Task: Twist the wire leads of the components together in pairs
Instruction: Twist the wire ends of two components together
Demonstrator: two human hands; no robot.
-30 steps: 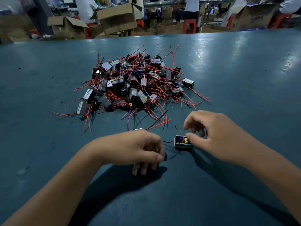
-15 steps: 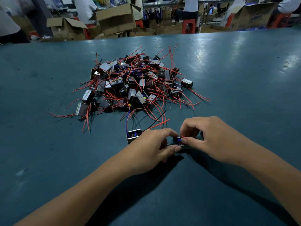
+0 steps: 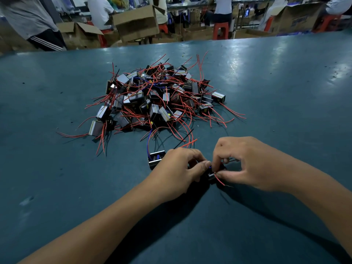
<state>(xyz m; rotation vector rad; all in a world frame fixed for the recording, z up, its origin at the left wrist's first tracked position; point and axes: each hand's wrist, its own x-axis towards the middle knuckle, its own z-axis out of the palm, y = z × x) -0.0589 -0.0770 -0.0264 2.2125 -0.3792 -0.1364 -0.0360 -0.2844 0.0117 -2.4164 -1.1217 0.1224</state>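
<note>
1. The pile of components (image 3: 158, 100) sat mid-table on the teal table (image 3: 285, 92), its red leads splaying outward on every side.
2. Just on the near side of the pile, the left hand (image 3: 177, 168) curled its fingers round a small black component (image 3: 210, 175).
3. The right hand (image 3: 253, 164) pinched that component's red lead (image 3: 219, 180) between thumb and forefinger.
4. Another component (image 3: 156, 159) lay against the left hand, between it and the pile.
5. Bare tabletop stretched wide to either side of the pile.
6. Beyond the pile, past the table's far edge, stood cardboard boxes (image 3: 136, 23).
</note>
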